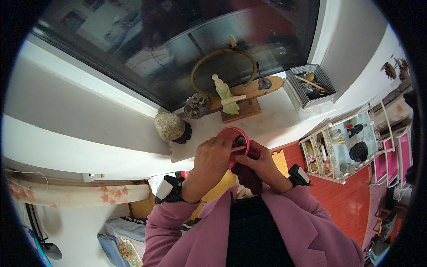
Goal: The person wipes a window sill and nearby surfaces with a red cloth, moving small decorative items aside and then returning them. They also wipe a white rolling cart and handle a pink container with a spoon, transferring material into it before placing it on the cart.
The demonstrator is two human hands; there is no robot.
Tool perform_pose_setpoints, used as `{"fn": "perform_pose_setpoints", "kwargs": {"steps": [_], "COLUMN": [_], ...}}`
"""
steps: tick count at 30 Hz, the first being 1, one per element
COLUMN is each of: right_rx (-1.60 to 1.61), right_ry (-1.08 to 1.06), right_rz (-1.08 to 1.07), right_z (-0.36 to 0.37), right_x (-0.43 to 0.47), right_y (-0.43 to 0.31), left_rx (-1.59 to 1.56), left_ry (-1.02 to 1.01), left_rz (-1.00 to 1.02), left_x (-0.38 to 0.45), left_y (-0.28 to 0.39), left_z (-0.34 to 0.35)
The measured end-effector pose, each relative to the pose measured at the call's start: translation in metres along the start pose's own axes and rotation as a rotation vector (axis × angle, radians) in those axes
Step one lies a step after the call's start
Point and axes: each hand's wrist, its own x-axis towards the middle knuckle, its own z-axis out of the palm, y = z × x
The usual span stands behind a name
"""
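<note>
My left hand reaches over the near rim of a pink plastic cup-like container, with its fingers at the opening. A small dark round thing and a pale pink strip show inside; what they are is unclear. My right hand grips the container's right side and a dark maroon cloth that hangs below it. Just beyond the container, on the windowsill, a pale green figurine stands on a wooden base. Whether my left fingers hold anything is hidden.
On the sill are a stone-like lump, a dried seed pod, a wooden board with a hoop, and a checked box of small items. A white shelf rack stands right, over the red floor.
</note>
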Motion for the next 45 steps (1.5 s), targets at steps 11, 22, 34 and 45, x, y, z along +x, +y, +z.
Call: {"fn": "perform_pose_setpoints", "kwargs": {"steps": [11, 22, 34, 45], "right_rx": [-0.061, -0.096, -0.022, -0.067], "right_ry": [0.01, 0.027, 0.032, -0.003], "right_rz": [-0.017, 0.044, 0.062, -0.059], "right_z": [0.005, -0.002, -0.004, 0.001], "right_x": [0.004, 0.005, 0.001, 0.008], "right_y": [0.007, -0.001, -0.004, -0.005], "left_rx": [-0.03, -0.047, 0.004, -0.174], "left_ry": [-0.004, 0.301, 0.357, 0.032], "left_rz": [0.009, -0.135, -0.39, 0.08], "left_x": [0.001, 0.012, 0.052, 0.012], "left_y": [-0.008, -0.048, -0.117, -0.017], "left_z": [0.004, -0.038, -0.027, -0.019]}}
